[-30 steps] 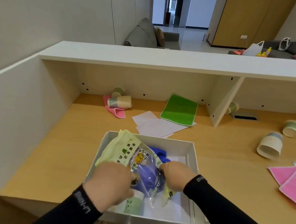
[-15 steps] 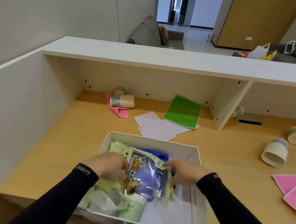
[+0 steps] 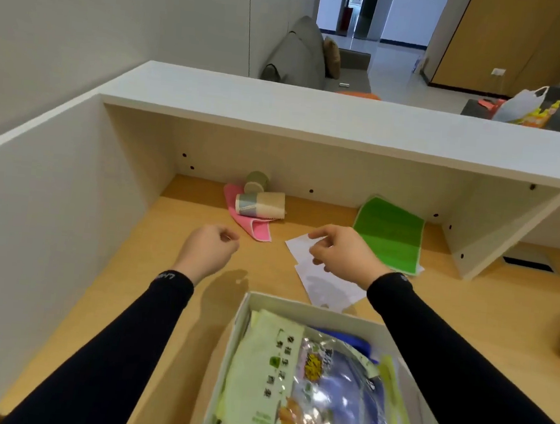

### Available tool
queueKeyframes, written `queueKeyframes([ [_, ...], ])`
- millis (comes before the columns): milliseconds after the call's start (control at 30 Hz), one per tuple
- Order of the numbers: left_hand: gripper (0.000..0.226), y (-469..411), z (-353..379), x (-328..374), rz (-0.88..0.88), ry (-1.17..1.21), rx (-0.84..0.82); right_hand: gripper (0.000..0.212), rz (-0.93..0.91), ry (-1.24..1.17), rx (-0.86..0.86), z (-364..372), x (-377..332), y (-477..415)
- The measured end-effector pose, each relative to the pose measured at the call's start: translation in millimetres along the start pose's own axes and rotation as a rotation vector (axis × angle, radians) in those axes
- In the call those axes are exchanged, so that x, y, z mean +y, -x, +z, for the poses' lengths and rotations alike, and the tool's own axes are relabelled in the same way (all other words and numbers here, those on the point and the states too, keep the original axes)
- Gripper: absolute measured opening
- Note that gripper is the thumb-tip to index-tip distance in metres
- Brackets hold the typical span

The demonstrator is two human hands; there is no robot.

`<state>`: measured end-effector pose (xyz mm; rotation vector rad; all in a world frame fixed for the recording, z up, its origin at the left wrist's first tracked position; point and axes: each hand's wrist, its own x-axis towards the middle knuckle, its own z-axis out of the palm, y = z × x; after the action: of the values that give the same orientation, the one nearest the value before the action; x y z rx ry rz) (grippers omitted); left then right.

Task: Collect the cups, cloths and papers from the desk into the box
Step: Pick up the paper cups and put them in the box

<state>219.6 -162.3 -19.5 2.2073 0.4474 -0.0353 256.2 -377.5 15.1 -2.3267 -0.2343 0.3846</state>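
Right hand [image 3: 339,253] hovers over papers [image 3: 325,281] beyond box [image 3: 303,308], fingers apart, empty. Left hand [image 3: 208,251] loosely curled, empty, near cups [image 3: 260,203]. Risk: thin sheets lie flat on counter [image 3: 170,269]; pinching may crease or miss lower ones.

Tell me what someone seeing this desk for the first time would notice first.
Probably the two hands reaching out over the wooden desk: the left hand loosely curled and empty, the right hand just above the white papers. Next, the white box at the near edge, stuffed with a shiny plastic packet. Farther back lie a bright green cloth and tipped paper cups on a pink cloth.
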Motion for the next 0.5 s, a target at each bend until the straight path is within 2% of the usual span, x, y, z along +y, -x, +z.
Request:
queueKeyframes([
  [167, 0.015, -67.9, 8.7, -23.5, -0.117, 0.13, -0.059, 0.032, 0.183, -0.214, 0.006, 32.2, -5.6, -77.5],
  [267, 0.018, -100.6, 13.0, -25.2, -0.143, 0.261, -0.072, 0.041, 0.227, -0.256, 0.027, 47.5, -3.6, -115.4],
  [400, 0.042, -137.7, 16.2, -23.1, -0.137, 0.383, -0.112, 0.061, 0.276, -0.283, 0.051, 64.4, 1.0, -160.6],
  [500, 0.056, -159.8, 16.5, -24.4, -0.135, 0.474, -0.162, 0.067, 0.336, -0.358, 0.066, 74.5, 5.5, -186.4],
])
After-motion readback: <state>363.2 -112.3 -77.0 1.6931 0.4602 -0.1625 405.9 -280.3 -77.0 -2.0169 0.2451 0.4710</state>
